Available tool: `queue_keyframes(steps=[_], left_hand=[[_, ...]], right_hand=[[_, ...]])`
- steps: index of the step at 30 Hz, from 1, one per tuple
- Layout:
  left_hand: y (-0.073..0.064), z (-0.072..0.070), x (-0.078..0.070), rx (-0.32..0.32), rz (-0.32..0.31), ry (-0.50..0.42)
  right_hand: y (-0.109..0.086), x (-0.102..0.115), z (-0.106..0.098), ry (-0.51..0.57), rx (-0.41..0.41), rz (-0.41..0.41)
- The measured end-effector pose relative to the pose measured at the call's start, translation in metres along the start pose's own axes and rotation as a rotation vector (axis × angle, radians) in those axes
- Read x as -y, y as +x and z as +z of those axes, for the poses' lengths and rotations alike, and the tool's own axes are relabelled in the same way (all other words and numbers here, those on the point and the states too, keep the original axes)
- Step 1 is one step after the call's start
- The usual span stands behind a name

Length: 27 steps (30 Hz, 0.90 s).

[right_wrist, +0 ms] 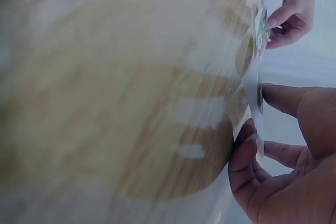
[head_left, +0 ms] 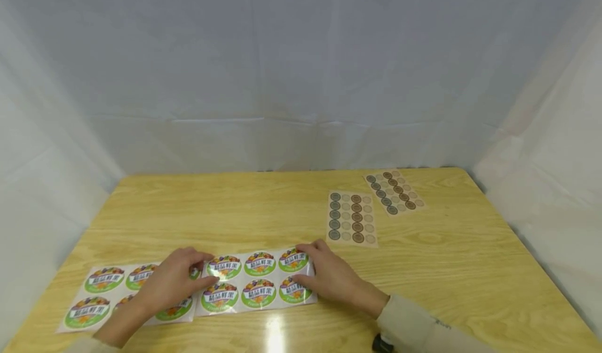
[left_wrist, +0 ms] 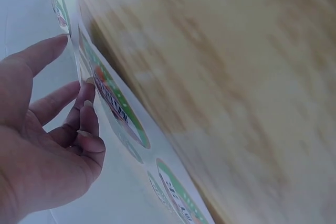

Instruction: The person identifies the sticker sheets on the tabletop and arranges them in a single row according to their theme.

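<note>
A white sheet of oval fruit stickers [head_left: 258,293] lies on the table before me, its left edge meeting a second sheet of the same stickers [head_left: 89,312]. My left hand [head_left: 171,277] is over where the two sheets join. Its thumb and index finger touch the left end of the right-hand sheet, while the other fingers bend loosely over the left-hand one. At the opposite end, my right hand [head_left: 336,277] pinches the right edge, thumb on the printed face. Fingers [right_wrist: 244,148] tuck under that edge in the right wrist view.
Two sheets of small round stickers in grey and brown lie farther back: one [head_left: 351,218] just beyond my right hand, another tilted one [head_left: 395,192] near the back edge. White cloth [head_left: 301,81] hangs behind the wooden table [head_left: 470,269]. A dark object [head_left: 382,344] shows at my right sleeve.
</note>
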<state>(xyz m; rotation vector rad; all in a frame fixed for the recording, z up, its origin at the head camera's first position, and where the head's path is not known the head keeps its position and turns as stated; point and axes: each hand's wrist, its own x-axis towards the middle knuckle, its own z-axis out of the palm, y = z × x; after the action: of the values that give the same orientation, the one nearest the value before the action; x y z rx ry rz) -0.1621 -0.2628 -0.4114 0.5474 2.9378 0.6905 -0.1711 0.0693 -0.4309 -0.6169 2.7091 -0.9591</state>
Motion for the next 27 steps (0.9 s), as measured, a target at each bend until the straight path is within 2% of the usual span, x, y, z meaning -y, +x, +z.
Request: queue_keyframes(steps=[7,15,21,27], left_hand=[[-0.004,0.001,0.0,-0.008,0.006,0.051],[-0.008,0.001,-0.001,-0.052,0.021,0.081],[-0.01,0.001,-0.002,-0.09,0.055,0.114],[-0.013,-0.003,-0.004,-0.099,0.067,0.137]], right_hand=[[0.001,0.002,0.001,-0.021,0.007,-0.011],[0.001,0.003,0.003,-0.051,-0.001,-0.009],[-0.001,0.003,0.003,-0.049,-0.007,0.023],[-0.004,0.001,0.001,-0.059,-0.03,0.013]])
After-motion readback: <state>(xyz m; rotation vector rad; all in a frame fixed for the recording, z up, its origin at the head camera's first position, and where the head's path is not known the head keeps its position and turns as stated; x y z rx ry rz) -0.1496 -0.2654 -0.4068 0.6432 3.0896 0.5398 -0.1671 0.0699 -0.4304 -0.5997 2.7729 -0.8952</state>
